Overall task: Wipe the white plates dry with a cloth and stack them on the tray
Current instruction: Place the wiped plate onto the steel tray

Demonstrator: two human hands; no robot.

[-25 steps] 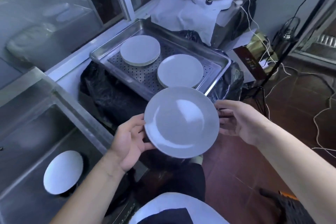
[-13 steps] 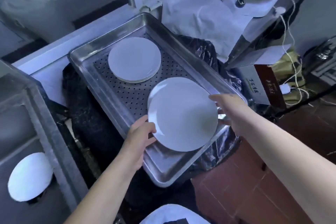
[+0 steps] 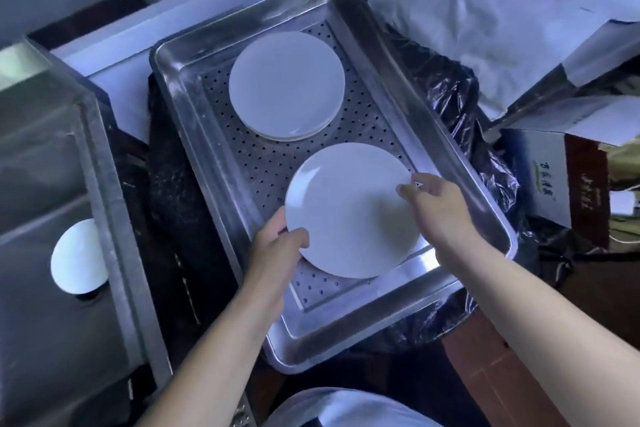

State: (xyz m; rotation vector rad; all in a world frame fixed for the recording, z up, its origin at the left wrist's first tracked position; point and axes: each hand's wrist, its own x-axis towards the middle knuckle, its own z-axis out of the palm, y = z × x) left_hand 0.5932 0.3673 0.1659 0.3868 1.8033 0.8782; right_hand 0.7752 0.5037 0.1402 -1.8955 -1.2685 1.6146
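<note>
While held: plate (image 3: 349,211) over tray (image 3: 214,163)

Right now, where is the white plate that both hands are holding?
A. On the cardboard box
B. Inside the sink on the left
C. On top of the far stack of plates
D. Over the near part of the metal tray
D: the left hand and right hand grip the plate by its opposite edges over the near half of the tray, apart from the far stack.

steel sink (image 3: 104,204), black plastic bag (image 3: 464,104), cardboard box (image 3: 571,180)
</note>
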